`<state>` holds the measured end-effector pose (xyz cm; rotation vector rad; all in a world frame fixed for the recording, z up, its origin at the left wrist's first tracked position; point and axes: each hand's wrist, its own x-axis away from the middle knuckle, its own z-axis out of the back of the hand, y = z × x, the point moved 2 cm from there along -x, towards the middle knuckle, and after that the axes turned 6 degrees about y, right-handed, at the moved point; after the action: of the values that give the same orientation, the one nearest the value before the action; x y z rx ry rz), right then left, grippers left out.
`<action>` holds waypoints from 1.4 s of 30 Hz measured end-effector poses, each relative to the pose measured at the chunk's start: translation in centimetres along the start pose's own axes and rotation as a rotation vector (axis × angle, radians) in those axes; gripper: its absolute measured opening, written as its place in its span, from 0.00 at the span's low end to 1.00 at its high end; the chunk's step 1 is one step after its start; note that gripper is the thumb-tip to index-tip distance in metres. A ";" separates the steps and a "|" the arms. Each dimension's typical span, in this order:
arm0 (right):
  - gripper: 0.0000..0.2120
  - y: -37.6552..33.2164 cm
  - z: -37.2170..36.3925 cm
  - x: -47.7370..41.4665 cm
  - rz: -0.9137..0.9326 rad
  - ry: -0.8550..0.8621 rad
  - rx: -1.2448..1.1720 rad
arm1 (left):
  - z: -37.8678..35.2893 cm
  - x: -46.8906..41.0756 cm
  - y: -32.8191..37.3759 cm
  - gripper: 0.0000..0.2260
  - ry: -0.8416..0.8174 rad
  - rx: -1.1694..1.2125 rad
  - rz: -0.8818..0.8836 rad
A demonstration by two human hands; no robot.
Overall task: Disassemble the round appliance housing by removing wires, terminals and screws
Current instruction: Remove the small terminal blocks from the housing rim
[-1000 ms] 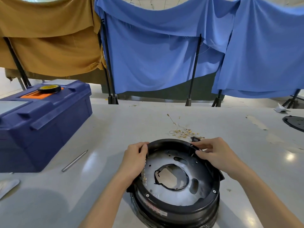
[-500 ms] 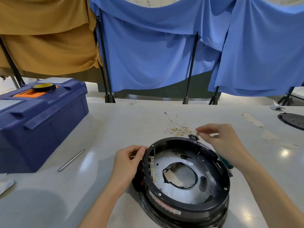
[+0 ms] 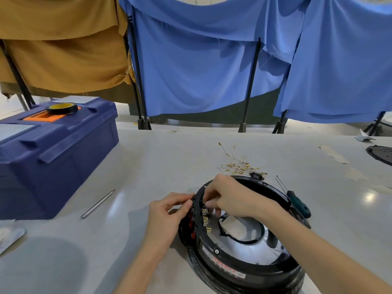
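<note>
The round black appliance housing (image 3: 250,270) lies open side up on the table, with a silver inner plate and a row of brass terminals (image 3: 205,219) along its left inner wall. My left hand (image 3: 167,215) grips the outer left rim beside a black block with red parts. Reaching across into the housing, my right hand (image 3: 229,197) has its fingers curled down at the topmost terminals. Whether it pinches one is hidden by the fingers. A pile of removed wires with brass terminals (image 3: 238,165) lies just beyond the housing.
A green-handled screwdriver (image 3: 297,202) lies right of the housing. A metal rod (image 3: 98,204) lies to the left, near a blue toolbox (image 3: 51,153) with a tape roll (image 3: 62,108) on top. A black disc (image 3: 381,154) sits at the far right edge.
My right hand came from the far rim across to the left inner wall, onto the terminals. The left hand stayed on the left rim. The view moved closer and left.
</note>
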<state>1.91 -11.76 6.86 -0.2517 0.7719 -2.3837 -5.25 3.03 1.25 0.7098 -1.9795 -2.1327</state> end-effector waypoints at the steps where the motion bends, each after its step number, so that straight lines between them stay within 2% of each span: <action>1: 0.06 0.1 -0.1 0.1 -0.003 0.000 -0.021 | 0.1 0.0 0.0 0.09 -0.005 -0.003 -0.003; 11: 0.07 0.3 -1.8 -0.2 0.001 0.162 0.032 | -0.1 0.3 -0.3 0.10 0.047 0.020 0.018; 21: 0.07 0.8 -3.0 -0.1 -0.037 0.295 -0.062 | -0.4 0.1 -0.3 0.11 0.095 -0.072 0.010; 30: 0.07 0.6 -3.2 -0.1 -0.007 0.325 -0.039 | -0.2 -0.1 -0.5 0.08 0.095 -0.154 0.001; 38: 0.07 0.6 -2.2 0.4 -0.054 0.224 -0.166 | 0.1 0.1 -0.4 0.16 0.073 -0.147 -0.007; 42: 0.06 0.6 -2.3 0.4 0.009 0.226 0.012 | 0.1 0.2 -0.3 0.16 0.077 -0.225 -0.046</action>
<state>1.09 -11.26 4.66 0.0267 0.8581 -2.4348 -5.41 3.08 0.89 0.7910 -1.6656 -2.2700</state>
